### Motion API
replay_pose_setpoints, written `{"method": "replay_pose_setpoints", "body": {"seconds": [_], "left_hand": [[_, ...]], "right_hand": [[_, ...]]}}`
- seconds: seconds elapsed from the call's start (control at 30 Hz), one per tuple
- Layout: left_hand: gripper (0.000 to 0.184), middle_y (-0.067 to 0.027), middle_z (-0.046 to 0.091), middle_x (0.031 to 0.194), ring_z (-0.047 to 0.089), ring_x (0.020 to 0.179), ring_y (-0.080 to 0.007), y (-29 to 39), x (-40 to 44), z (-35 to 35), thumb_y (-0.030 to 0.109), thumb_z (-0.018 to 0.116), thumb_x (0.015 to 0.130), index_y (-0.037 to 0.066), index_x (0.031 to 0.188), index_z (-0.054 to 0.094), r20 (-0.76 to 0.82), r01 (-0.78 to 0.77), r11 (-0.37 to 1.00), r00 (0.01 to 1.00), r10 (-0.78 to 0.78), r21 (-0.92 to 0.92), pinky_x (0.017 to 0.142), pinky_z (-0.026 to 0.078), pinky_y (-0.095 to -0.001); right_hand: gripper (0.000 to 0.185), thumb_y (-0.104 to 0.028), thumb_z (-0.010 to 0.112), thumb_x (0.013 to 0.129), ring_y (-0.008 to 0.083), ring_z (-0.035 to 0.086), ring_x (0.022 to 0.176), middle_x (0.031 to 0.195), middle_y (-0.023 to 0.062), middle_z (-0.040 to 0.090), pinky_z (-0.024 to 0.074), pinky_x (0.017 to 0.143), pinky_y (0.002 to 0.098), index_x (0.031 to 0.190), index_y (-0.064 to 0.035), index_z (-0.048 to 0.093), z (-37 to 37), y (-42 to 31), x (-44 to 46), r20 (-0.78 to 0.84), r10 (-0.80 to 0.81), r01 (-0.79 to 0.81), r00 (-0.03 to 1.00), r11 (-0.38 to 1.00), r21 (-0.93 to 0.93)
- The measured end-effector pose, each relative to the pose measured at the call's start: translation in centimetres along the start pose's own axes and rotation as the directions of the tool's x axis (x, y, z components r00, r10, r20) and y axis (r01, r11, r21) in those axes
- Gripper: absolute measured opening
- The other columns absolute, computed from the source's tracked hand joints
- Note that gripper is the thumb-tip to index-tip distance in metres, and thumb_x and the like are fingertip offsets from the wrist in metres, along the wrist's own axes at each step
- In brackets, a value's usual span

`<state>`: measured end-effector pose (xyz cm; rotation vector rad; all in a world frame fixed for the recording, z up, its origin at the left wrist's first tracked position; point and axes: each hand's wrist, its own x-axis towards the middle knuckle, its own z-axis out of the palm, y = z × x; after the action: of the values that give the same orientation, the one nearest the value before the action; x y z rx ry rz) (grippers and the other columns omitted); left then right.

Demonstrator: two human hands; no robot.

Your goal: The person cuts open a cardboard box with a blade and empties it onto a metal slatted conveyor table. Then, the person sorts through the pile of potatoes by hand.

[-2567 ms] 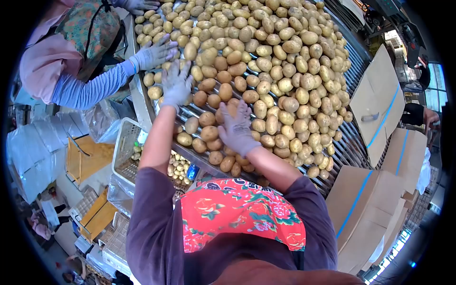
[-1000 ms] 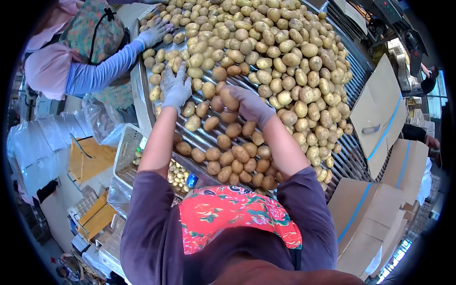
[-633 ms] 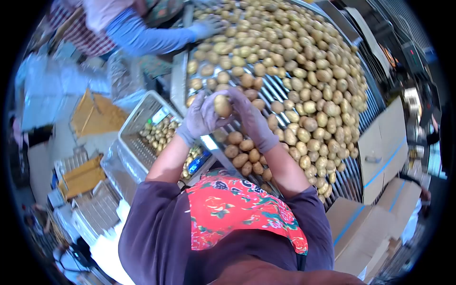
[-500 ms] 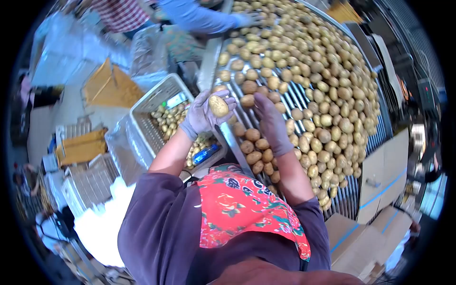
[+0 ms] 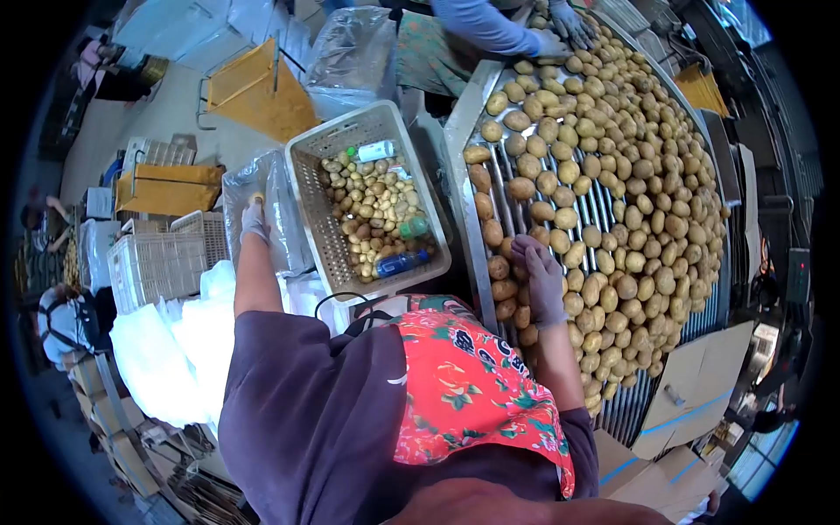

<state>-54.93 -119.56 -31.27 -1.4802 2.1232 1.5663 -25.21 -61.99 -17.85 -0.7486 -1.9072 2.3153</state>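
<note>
My left hand (image 5: 255,222), in a pale glove, is stretched far out to the left and holds a potato (image 5: 257,199) at its fingertips. It is over a box lined with clear plastic (image 5: 287,214). My gloved right hand (image 5: 541,282) is at the near left side of the roller table, fingers extended and holding nothing. Brown potatoes (image 5: 501,289) lie right beside its fingers; whether it touches them I cannot tell. A great many more potatoes (image 5: 647,254) cover the metal rollers (image 5: 516,188).
Between my arms stands a grey plastic crate (image 5: 302,188) with small potatoes, a blue bottle (image 5: 402,263) and other bottles. A co-worker's gloved hands (image 5: 560,35) reach over the far end. Cardboard boxes (image 5: 696,385) are at the right, white plastic bags (image 5: 166,367) at the left.
My left hand has carried the potato from above the rollers' edge leftward across the crate to the plastic-lined box. My right hand has come lower in view. The camera view has shifted left.
</note>
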Motion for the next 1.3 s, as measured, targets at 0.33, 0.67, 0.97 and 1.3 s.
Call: {"method": "replay_pose_setpoints", "body": {"seconds": [0.33, 0.67, 0.97, 1.3], "left_hand": [[0.038, -0.0178, 0.063, 0.130, 0.057, 0.125, -0.0316, -0.9, -27.0, 18.4, 0.006, 0.061, 0.094, -0.001, 0.131, 0.059, 0.619, -0.940, 0.172, -0.050, 0.783, -0.293, 0.109, 0.042, -0.0391], [0.082, -0.0156, 0.036, 0.157, 0.030, 0.148, -0.0341, -3.4, -43.3, 33.8, 0.042, 0.066, 0.089, 0.016, 0.158, 0.031, 0.797, -0.786, -0.538, -0.520, 0.308, -0.305, 0.121, 0.014, -0.0596], [0.059, -0.0109, 0.038, 0.159, 0.029, 0.150, -0.0314, 1.6, -40.3, 44.2, 0.041, 0.059, 0.095, 0.011, 0.145, 0.052, 0.748, -0.720, -0.664, -0.551, 0.370, -0.202, 0.122, 0.021, -0.0514], [0.044, -0.0158, 0.050, 0.149, 0.046, 0.137, -0.0354, 7.8, -38.9, 42.9, 0.031, 0.059, 0.095, 0.017, 0.138, 0.060, 0.785, -0.807, -0.541, -0.486, 0.384, -0.235, 0.114, 0.034, -0.0467]], "right_hand": [[0.056, -0.032, 0.065, 0.090, 0.0466, 0.049, 0.128, 0.134, 0.0288, 0.054, 0.0346, 0.112, 0.0536, 0.133, 0.0038, 0.056, -6.9, 2.8, -3.9, -0.155, -0.356, -0.085, 0.922, 0.205, -0.975], [0.069, -0.027, 0.072, 0.084, 0.0421, 0.044, 0.135, 0.141, 0.0277, 0.050, 0.0284, 0.116, 0.0524, 0.141, 0.0040, 0.048, -8.9, -1.4, -4.5, -0.313, -0.555, -0.085, 0.771, 0.397, -0.914], [0.094, -0.049, 0.063, 0.089, 0.0440, 0.029, 0.146, 0.157, 0.0291, 0.031, 0.0157, 0.122, 0.0528, 0.158, -0.0017, 0.020, -6.7, 3.2, 3.3, -0.416, -0.061, -0.421, 0.907, -0.122, -0.899], [0.067, -0.024, 0.073, 0.091, 0.0343, 0.046, 0.137, 0.149, 0.0220, 0.045, 0.0366, 0.115, 0.0385, 0.147, -0.0007, 0.044, -10.9, -5.6, 5.7, -0.336, -0.498, 0.252, 0.799, 0.786, -0.565]]}}
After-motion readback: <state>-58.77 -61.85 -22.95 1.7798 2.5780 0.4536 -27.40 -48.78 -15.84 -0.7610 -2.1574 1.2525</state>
